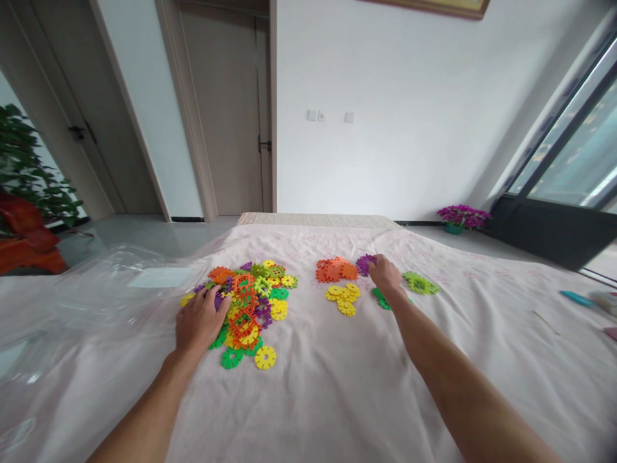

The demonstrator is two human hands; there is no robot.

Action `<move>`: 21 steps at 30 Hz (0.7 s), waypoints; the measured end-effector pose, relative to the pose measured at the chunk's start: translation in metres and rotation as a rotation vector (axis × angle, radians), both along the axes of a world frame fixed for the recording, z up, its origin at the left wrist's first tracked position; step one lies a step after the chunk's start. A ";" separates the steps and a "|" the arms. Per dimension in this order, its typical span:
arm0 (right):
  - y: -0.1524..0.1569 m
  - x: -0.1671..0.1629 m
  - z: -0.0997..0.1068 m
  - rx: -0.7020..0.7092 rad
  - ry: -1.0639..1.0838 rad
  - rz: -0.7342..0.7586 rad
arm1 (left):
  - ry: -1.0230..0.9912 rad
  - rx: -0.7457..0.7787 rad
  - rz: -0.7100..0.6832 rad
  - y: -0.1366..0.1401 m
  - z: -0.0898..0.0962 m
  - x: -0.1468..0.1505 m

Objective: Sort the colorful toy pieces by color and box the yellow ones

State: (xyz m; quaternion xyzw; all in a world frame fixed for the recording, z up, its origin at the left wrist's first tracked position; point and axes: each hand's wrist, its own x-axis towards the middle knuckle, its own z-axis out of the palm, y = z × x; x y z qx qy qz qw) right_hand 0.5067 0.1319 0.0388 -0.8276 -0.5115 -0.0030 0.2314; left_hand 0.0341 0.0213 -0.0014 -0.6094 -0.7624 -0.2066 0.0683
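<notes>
Nearest, a clear container (24,386) is cut off at lower left. Left of centre, the left hand (200,323) curls over mixed pieces (245,318); behind, another container (103,280) bears an unreadable label (160,277). Centre-right, the right hand (387,275) touches purple pieces (365,265), partly hiding green ones (380,298); neither grip is clear. Beyond, a pot (454,228) holds flowers (463,216).

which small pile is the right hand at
The purple pile, right of the orange pile; the right hand has its fingertips there. No other small pile is purple.

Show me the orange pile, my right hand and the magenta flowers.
Orange pile (336,270): head view, middle of the pile.
Right hand (386,274): head view, its back.
Magenta flowers (463,216): head view, middle blossoms.
</notes>
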 end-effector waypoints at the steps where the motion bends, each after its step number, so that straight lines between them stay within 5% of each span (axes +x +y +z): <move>1: 0.002 0.002 -0.001 -0.014 -0.010 -0.007 | 0.001 0.002 -0.001 0.000 0.000 0.000; 21: 0.017 0.030 -0.003 -0.127 -0.105 -0.047 | 0.007 -0.001 -0.009 0.001 -0.002 -0.001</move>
